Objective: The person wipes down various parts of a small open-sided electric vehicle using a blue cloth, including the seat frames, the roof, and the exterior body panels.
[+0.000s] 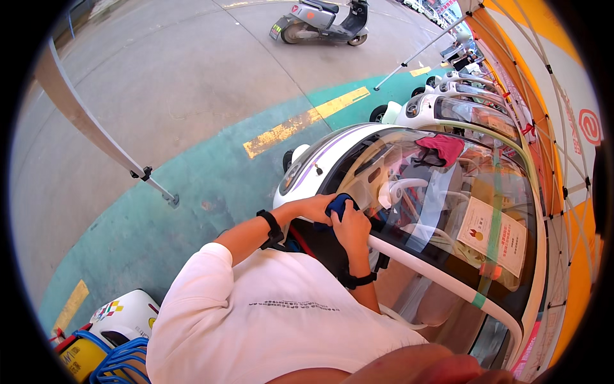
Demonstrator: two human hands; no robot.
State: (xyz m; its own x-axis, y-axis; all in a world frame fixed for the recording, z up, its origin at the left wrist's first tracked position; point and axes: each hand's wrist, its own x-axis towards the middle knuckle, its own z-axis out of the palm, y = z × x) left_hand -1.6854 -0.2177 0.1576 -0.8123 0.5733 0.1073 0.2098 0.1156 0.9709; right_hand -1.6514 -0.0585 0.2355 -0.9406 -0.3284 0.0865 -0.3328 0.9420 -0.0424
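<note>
Both hands meet at the lower front corner of the windscreen (407,192) of a small white vehicle. My left hand (315,208) and my right hand (352,228) grip a dark blue cloth (339,206) between them. Black bands circle both wrists. On the upper windscreen lies a dark red cloth (443,148) with black straps. A certificate-like sheet (492,236) with writing shows at the glass, crossed by green tape (494,218). The vehicle's white front (326,158) is at the far side of my hands.
More small white vehicles (422,106) stand in a row beyond. A tent pole (144,173) rises at the left, another (403,65) farther off. A scooter (326,21) is parked on the concrete. At the lower left are blue metal bars (120,360). An orange and white canopy (575,120) borders the right.
</note>
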